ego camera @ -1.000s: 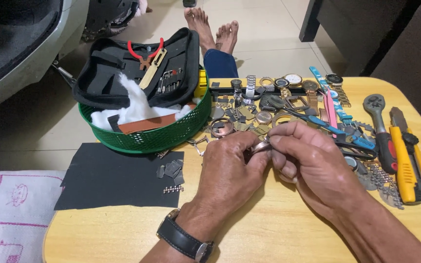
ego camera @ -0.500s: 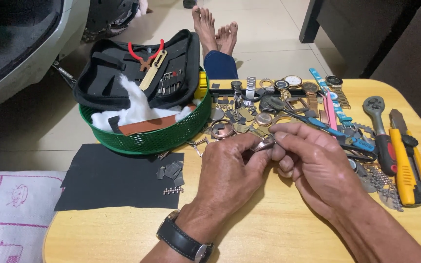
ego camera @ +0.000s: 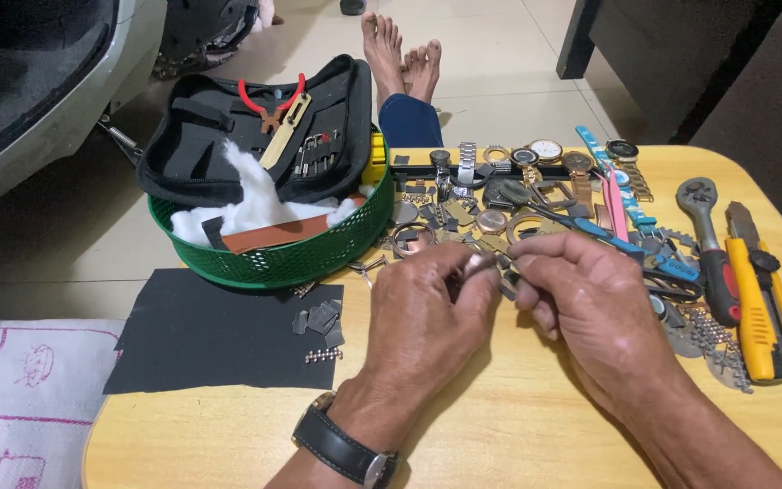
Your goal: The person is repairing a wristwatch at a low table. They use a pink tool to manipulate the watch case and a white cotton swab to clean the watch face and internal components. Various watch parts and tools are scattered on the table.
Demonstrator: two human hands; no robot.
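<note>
My left hand (ego camera: pixel 427 312) and my right hand (ego camera: pixel 595 303) meet above the middle of a round wooden table (ego camera: pixel 518 426). Between their fingertips they pinch a small metal watch part (ego camera: pixel 480 265), which the fingers mostly hide. A black-strapped wristwatch (ego camera: pixel 341 445) sits on my left wrist. Just beyond the fingers lies a spread of watch cases, rings and bracelet pieces (ego camera: pixel 491 204).
A green basket (ego camera: pixel 291 258) holds an open black tool pouch, red pliers and white cotton. A black mat (ego camera: pixel 219 330) carries loose links. A ratchet (ego camera: pixel 712 249) and yellow knife (ego camera: pixel 758 299) lie right; watches (ego camera: pixel 545 154) line the far edge. Another person's bare feet (ego camera: pixel 400 50) rest beyond.
Both hands stay together on the small part; the fingers have shifted only slightly while working it.
</note>
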